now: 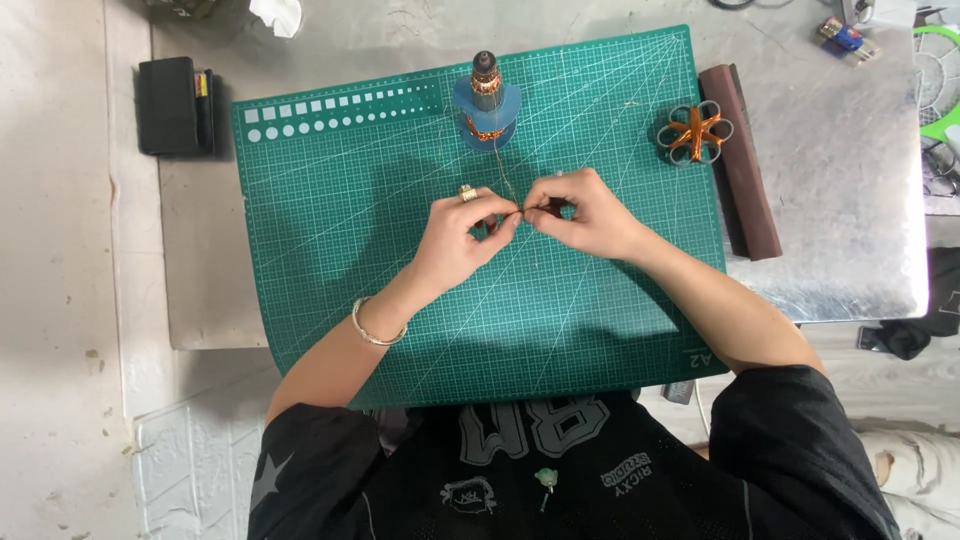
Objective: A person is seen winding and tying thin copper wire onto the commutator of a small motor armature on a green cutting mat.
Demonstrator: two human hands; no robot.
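Both hands meet over the mid of the green cutting mat [330, 260] on the metal desk [850, 200]. Left hand [462, 235], w/ ring & bracelet, and right hand [585, 212] each have the grip pressed together, pinching a thin copper wire [500, 165] at approx the same spot, fingertips nearly touching. Wire runs up the mat to a copper-wound rotor [486, 95] standing upright on a blue disc. Orange-wound coil piece [694, 132] sits at mat's right edge, beside a dark brown block [745, 170]. Black case [172, 105] lies off the mat's left.

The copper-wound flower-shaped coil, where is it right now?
In the head view, the flower-shaped coil sits at the cutting mat's right edge, beside the brown block, beyond the right hand.
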